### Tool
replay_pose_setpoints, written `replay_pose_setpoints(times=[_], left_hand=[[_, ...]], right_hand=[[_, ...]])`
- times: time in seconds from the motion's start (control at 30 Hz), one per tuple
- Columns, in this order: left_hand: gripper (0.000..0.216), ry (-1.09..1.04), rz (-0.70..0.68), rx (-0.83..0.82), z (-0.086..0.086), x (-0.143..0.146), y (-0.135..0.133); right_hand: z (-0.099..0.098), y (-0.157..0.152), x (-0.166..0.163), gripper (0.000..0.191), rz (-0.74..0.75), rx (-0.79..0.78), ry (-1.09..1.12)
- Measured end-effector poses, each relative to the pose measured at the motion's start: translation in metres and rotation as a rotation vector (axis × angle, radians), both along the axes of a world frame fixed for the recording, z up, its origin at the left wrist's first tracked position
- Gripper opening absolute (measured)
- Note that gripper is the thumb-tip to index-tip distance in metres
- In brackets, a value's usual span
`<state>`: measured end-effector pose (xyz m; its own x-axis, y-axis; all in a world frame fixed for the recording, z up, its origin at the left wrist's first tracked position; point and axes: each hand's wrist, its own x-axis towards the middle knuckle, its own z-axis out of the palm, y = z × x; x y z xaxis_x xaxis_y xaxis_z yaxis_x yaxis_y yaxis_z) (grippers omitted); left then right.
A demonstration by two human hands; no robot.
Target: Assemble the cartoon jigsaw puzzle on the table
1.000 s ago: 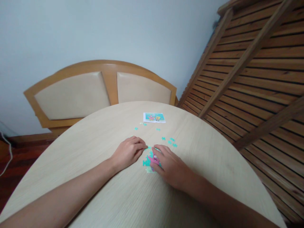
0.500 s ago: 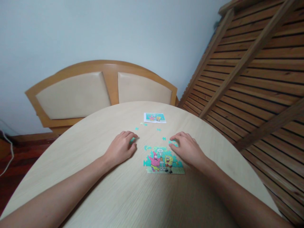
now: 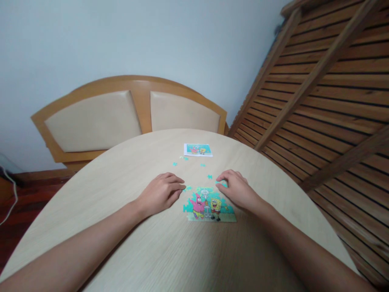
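A partly assembled jigsaw puzzle (image 3: 199, 207) with cartoon figures lies flat on the table. At its upper left, my left hand (image 3: 161, 192) has its fingers pinched together, with a small teal puzzle piece (image 3: 184, 189) at the tips, partly hidden. Another teal piece (image 3: 189, 188) lies just beside those fingertips. My right hand (image 3: 240, 190) rests at the puzzle's upper right, thumb and index finger curled around a teal puzzle piece (image 3: 224, 183) that the fingers partly cover. A loose piece (image 3: 210, 177) lies left of that hand.
Behind the pieces lies a reference picture card (image 3: 198, 150). Several loose pieces, one of them teal (image 3: 175, 164), are scattered before it. The round table (image 3: 136, 251) has a padded headboard (image 3: 97, 121) behind it and slatted wood (image 3: 328, 93) at right.
My left hand has moved right and slightly down, from left of the loose pieces to the puzzle's upper-left edge. My right hand has barely moved.
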<state>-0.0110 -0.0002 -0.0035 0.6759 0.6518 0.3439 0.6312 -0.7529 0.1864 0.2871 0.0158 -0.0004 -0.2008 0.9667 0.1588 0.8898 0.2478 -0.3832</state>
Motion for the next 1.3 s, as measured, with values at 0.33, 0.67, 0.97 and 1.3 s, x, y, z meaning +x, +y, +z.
replay_pose_setpoints(times=[0.33, 0.67, 0.97, 1.3], left_hand=[[0.026, -0.085, 0.316, -0.055, 0.017, -0.016, 0.005], [0.029, -0.057, 0.38, -0.068, -0.004, -0.021, 0.013], [0.023, -0.118, 0.366, -0.068, -0.009, -0.014, 0.018], [0.019, -0.192, 0.287, -0.122, -0.01, -0.012, 0.018]], right_hand=[[0.001, -0.003, -0.008, 0.012, 0.083, 0.154, 0.04], [-0.001, -0.01, -0.021, 0.016, 0.341, 0.178, 0.089], [-0.003, -0.011, -0.025, 0.021, 0.42, 0.138, 0.067], [0.0, -0.012, -0.025, 0.018, 0.453, 0.116, 0.065]])
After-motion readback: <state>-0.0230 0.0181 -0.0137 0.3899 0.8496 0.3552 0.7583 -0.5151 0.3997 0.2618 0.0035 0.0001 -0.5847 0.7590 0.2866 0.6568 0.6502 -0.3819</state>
